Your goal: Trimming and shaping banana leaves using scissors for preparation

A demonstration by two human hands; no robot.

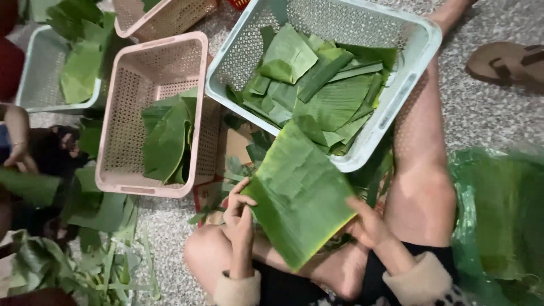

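While seated on a speckled stone floor (487, 107) at lower centre of the frame, a person grips a large rectangular green banana leaf (297, 195) by both edges: the left hand (239, 211) pinches its left edge with bent fingers, the right hand (368, 224) clasps its lower right edge. Just above sits a pale blue perforated plastic basket (416, 42) of cut leaves; a pink perforated plastic basket (122, 122) stands left of centre.
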